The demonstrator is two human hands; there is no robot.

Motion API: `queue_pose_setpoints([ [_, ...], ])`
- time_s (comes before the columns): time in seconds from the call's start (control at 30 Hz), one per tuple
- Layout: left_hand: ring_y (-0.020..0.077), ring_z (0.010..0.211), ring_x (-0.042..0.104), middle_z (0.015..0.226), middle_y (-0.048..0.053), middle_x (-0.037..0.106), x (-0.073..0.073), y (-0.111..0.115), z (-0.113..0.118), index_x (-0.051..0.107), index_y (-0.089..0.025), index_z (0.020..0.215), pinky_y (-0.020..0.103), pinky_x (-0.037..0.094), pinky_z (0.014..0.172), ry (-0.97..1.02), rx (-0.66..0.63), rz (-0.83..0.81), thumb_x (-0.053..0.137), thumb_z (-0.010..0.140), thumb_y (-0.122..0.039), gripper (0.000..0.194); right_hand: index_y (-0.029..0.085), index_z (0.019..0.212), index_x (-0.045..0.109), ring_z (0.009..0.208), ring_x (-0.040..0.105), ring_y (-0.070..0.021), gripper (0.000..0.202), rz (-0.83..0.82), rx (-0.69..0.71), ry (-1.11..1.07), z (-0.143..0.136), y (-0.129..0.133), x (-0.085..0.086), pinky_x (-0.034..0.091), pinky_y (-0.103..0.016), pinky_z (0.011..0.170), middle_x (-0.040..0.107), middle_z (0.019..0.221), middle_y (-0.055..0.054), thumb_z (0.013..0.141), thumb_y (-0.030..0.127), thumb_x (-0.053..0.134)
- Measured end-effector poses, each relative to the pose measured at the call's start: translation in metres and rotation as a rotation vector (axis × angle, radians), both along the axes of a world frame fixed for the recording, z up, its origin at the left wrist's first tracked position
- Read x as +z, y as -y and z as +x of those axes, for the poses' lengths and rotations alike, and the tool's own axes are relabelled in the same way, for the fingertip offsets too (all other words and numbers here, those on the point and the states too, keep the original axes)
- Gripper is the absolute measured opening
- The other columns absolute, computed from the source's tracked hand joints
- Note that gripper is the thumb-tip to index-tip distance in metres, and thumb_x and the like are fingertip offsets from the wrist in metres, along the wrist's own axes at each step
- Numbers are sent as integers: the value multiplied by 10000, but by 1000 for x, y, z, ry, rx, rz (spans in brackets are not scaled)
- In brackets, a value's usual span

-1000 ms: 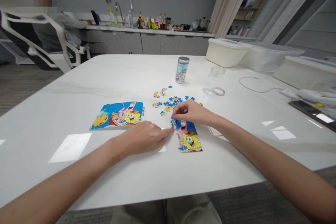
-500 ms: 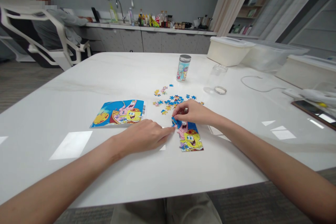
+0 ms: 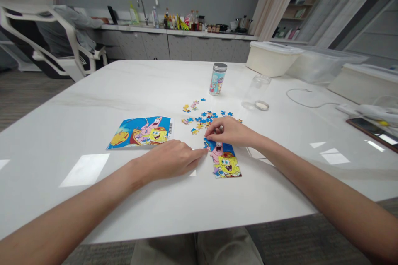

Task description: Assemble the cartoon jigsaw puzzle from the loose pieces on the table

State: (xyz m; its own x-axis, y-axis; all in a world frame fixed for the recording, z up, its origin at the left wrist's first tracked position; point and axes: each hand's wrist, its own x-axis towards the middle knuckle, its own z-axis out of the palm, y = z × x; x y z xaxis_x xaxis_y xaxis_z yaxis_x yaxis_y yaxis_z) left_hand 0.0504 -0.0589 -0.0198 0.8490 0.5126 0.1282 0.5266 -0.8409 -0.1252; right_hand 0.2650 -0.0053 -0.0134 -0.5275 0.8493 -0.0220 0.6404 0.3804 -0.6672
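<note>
On white tabletop [image 3: 139, 211]: partly assembled puzzle [image 3: 226, 163], near front edge, between hands. Left hand [image 3: 174, 158]: index finger extended to puzzle's left edge, remaining fingers curled; grip cannot be determined. Right hand [image 3: 230, 131]: thumb and forefinger pinched together at upper-left corner; held piece not discernible. Loose pieces [image 3: 209, 114] beyond. Picture card [image 3: 139, 133] left.

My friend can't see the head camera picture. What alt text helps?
Someone's left hand and right hand are at the far left corner of a partly built cartoon puzzle on a white table. Beyond it are loose pieces and a lidded canister; a picture card lies to its left.
</note>
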Motion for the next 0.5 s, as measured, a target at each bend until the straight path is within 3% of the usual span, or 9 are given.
queue_pose_setpoints([
  [0.13,118,393,500,503,-6,588,-2,0,-1,626,-197,1075,241,216,401,1,-8,10,373,924,-229,296,197,792,731,680,560,-127,144,140,53,5,2,1,4,427,-275,631,678,808,-33,756,186,592],
  [0.3,131,398,529,501,-7,589,-3,-1,-1,608,-195,1075,244,238,395,-4,-11,29,365,925,-229,288,184,787,723,744,560,-140,196,389,281,47,8,4,15,414,-283,692,654,790,-42,832,218,535],
  [0.5,125,391,522,506,-1,602,-3,0,0,619,-196,1071,236,245,394,-3,-5,35,376,921,-233,287,172,670,669,720,508,-145,318,472,472,150,15,4,15,366,-282,649,595,705,-35,894,286,474],
])
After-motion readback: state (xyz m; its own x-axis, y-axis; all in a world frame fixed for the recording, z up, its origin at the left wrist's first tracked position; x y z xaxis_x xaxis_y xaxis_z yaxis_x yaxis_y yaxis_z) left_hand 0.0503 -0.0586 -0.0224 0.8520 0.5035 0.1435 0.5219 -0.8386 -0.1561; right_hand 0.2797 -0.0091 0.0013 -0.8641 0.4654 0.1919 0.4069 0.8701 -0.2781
